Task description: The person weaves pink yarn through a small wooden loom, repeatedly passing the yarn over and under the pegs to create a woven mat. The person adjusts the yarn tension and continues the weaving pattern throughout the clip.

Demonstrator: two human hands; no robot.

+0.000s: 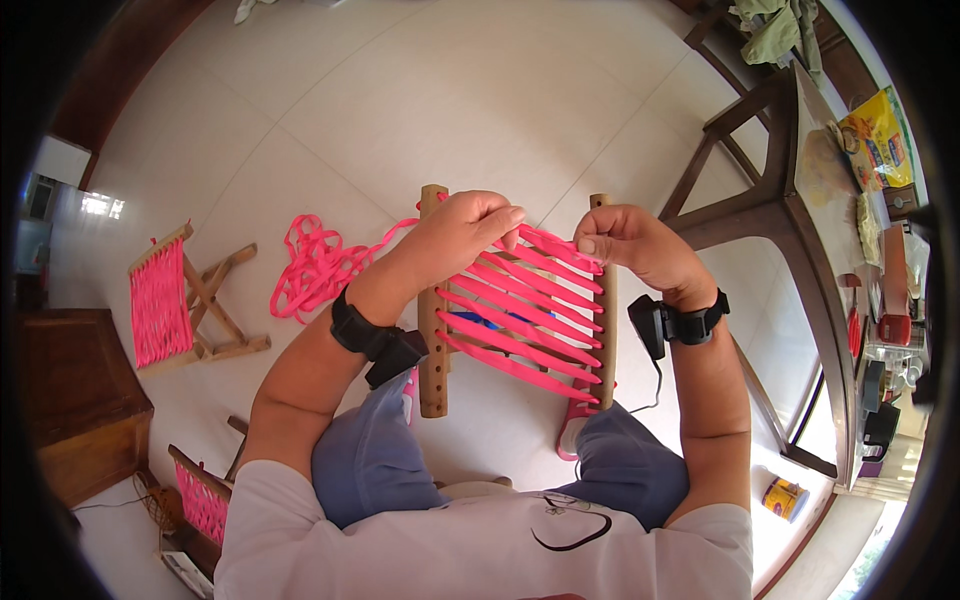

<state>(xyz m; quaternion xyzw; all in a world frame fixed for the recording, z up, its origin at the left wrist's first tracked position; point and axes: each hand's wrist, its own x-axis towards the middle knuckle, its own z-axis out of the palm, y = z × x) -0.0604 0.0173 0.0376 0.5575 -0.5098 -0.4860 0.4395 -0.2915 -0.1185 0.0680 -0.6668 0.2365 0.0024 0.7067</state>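
Observation:
A wooden folding stool frame stands before me, with a drilled left rail [433, 360] and right rail [606, 352]. Strands of flat pink cord [525, 326] run slantwise between the rails through their holes. Near the far end, my left hand [480, 229] pinches the pink cord between thumb and fingers, above the left rail. By the far part of the right rail, my right hand [637, 244] grips cord between thumb and forefinger. The cord's loose pile [319, 266] lies on the floor to the left and trails up to the left rail.
A finished folding stool [161, 304] with pink webbing stands at left; another pink-webbed piece [201, 495] is nearer me. On the right, a dark-framed table [806, 217] carries a yellow packet [877, 142] and several items. A yellow canister [784, 499] sits below it. A wooden cabinet [82, 397] is far left.

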